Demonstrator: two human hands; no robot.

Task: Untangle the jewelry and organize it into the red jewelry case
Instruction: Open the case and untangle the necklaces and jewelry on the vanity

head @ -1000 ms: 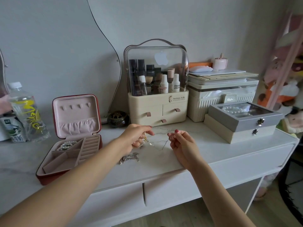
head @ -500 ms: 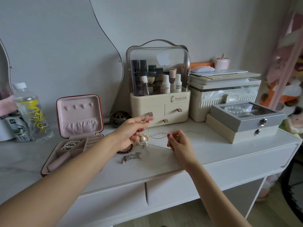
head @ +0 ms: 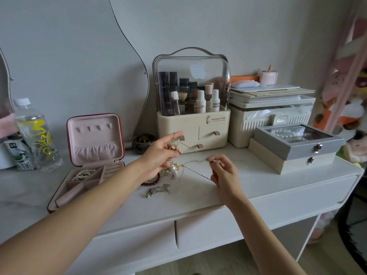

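The red jewelry case [head: 93, 147] stands open at the left of the white desk, pink inside, with a pearl bracelet [head: 83, 174] in a back compartment. My left hand [head: 158, 155] is raised above the desk and pinches a tangle of thin chains with a gold charm [head: 174, 145]; a pearl pendant [head: 174, 169] dangles below it. My right hand [head: 222, 171] pinches the other end of a thin chain [head: 195, 171] stretched between the hands. A dark red bead bracelet [head: 153, 181] and a silver chain [head: 157, 190] lie on the desk under my left hand.
A cream cosmetics organizer [head: 191, 108] stands behind the hands. A grey and a beige box [head: 294, 149] are stacked at the right, with a white storage bin [head: 270, 118] behind. A water bottle [head: 34, 133] stands far left, a small dark round pot [head: 143, 142] beside the case.
My left hand has lifted higher with the tangle, so the pearl pendant now hangs free. The chain between the hands is drawn out longer. The view shifted slightly left.
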